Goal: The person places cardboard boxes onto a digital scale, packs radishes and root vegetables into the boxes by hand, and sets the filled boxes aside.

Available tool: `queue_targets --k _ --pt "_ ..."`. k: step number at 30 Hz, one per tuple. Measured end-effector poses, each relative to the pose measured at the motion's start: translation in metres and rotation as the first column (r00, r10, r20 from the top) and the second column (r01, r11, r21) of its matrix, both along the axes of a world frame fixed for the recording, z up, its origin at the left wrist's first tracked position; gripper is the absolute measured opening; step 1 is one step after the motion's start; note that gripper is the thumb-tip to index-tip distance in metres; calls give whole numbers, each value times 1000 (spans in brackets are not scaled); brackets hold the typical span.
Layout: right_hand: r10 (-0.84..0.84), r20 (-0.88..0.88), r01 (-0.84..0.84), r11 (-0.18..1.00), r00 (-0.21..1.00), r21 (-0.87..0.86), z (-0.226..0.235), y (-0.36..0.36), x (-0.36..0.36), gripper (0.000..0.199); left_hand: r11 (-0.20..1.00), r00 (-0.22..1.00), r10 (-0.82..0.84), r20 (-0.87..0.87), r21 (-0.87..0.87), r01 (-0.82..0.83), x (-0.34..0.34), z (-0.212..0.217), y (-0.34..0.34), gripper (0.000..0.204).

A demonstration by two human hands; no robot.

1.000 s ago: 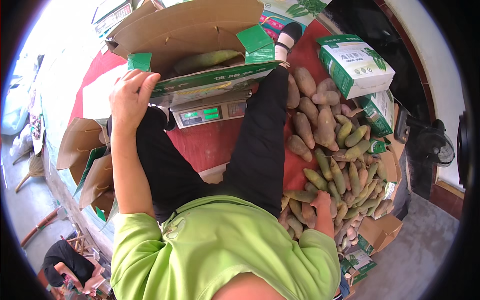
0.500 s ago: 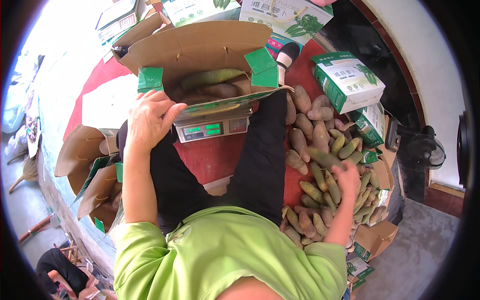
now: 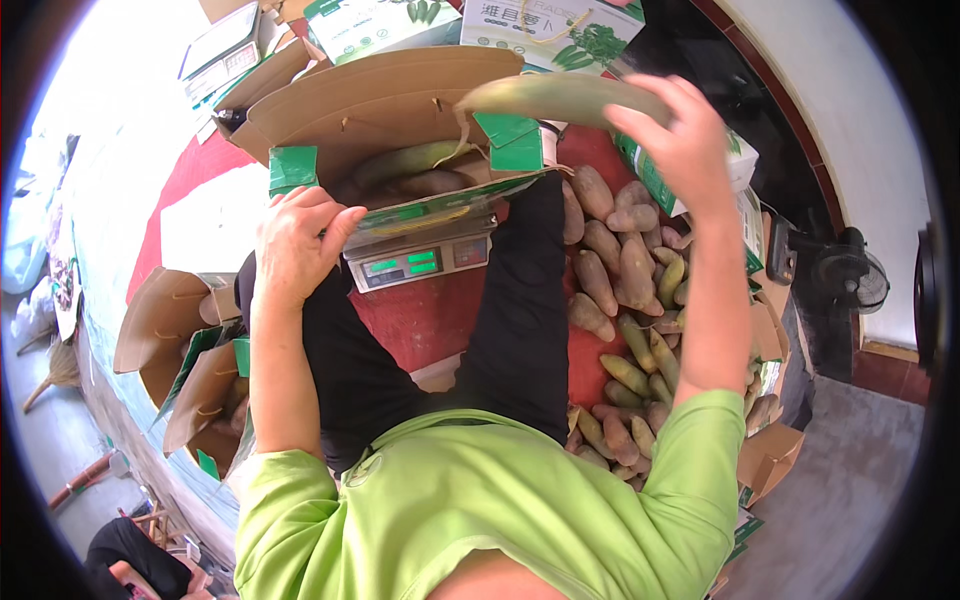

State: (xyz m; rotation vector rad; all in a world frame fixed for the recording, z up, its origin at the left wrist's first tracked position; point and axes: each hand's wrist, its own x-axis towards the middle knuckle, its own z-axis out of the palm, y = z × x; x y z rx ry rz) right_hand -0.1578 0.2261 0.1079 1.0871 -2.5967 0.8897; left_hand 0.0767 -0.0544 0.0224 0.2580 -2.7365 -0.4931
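Note:
My right hand is closed around the thick end of a long green radish, raised over the right side of an open cardboard box. The radish's thin root points left and hangs over the box. My left hand curls over the near left edge of that box, thumb spread to the right. Inside the box lie a green radish and a browner one. The box rests on a digital scale with a lit green display, between my legs.
A large heap of green and brownish radishes spreads to my right. Open cartons stand at my left, and printed radish boxes at the back. A small black fan stands at far right. Part of another person shows at lower left.
My right hand has lifted the radish from the heap, up and leftward to above the box's right side. My left hand has stayed on the box edge.

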Motion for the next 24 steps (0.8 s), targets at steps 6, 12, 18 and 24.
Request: queue_targets --k 6,12,18,24 --pt "102 -36 -93 977 994 192 -68 -81 4 47 1000 999 -3 -48 -30 1 -4 1 3 30" --pt "-30 205 54 992 978 -113 -111 -26 -17 40 997 999 41 -24 63 -40 -4 1 4 24" --pt "-266 513 362 927 817 -96 -226 122 24 33 991 995 87 -57 105 -81 -6 -5 2 18" --pt "-530 574 313 843 624 438 -358 236 180 21 983 992 89 -91 170 -73 0 -18 -18 23"
